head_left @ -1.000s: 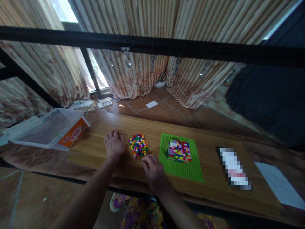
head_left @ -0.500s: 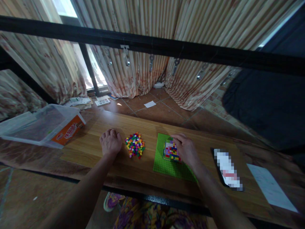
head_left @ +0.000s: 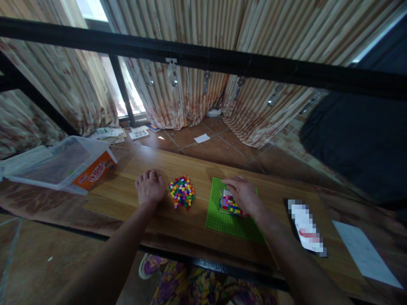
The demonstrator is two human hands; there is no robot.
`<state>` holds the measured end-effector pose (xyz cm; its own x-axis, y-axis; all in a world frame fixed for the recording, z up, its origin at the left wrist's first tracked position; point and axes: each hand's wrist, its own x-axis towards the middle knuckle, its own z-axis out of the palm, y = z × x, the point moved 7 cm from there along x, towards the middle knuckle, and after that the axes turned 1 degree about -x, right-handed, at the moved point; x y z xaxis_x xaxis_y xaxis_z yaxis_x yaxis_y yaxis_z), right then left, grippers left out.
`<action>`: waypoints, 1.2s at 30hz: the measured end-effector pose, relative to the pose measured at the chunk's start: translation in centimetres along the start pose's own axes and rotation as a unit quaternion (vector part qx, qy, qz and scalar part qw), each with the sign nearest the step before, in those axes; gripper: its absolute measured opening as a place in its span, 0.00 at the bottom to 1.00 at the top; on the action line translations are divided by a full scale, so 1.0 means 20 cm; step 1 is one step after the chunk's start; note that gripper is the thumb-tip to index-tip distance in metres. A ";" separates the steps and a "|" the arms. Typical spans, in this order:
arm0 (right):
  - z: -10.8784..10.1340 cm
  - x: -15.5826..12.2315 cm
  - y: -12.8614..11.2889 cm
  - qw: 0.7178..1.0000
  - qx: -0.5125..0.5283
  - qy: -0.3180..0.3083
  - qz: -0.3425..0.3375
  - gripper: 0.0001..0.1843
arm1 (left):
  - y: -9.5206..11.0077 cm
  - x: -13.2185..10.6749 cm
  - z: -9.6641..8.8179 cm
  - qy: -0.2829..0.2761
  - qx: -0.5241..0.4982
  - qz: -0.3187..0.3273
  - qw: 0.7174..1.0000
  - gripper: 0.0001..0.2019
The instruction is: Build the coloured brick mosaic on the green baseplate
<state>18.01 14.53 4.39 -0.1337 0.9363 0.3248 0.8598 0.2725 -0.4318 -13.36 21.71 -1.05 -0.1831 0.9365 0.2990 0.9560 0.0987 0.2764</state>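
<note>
On the wooden table my left hand [head_left: 150, 187] rests palm down, its fingers loosely bent and a little apart, with nothing seen in it. Just right of it lies a loose pile of small multicoloured toy bricks [head_left: 182, 192]. A green baseplate [head_left: 215, 216] carries a low block of coloured bricks [head_left: 230, 204]. Over the far right part of that block is my right hand [head_left: 243, 192], fingers closed together and pointing left at its far edge. Whatever those fingertips hold is too small or hidden to make out.
A clear plastic box [head_left: 63, 165] with an orange label stands at the left end. Right of the baseplate lie a phone-like dark-edged object [head_left: 307, 228], its face pixelated, and a paper sheet [head_left: 365, 252]. A black rail [head_left: 203, 55] crosses beyond the table, before the curtains [head_left: 190, 25].
My right hand has shifted slightly left over the brick block, covering its far edge more. My left hand stays beside the pile. The whole view has moved a little.
</note>
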 end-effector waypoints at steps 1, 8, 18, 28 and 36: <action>0.00 0.00 0.00 1.000 -0.001 -0.002 -0.002 0.15 | 0.00 0.00 0.00 -0.002 -0.001 0.000 1.000 0.19; 0.03 0.04 -0.01 0.997 -0.019 -0.047 -0.051 0.16 | 0.00 0.00 0.00 0.003 -0.003 0.003 1.000 0.20; 0.00 0.03 0.00 0.999 -0.003 -0.038 -0.035 0.15 | 0.00 0.00 0.00 -0.001 -0.011 -0.001 1.000 0.19; 0.00 0.03 0.04 0.999 0.015 -0.030 0.027 0.14 | -0.01 0.00 0.01 -0.002 -0.005 0.001 1.000 0.19; 0.00 0.04 0.01 0.999 0.001 -0.043 0.021 0.14 | 0.00 0.00 0.01 0.006 -0.009 0.001 1.000 0.20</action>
<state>18.08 15.27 4.56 -0.1382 0.9625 0.2332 0.8648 0.2321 -0.4452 -13.40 21.76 -1.23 -0.1835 0.9328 0.3102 0.9523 0.0905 0.2913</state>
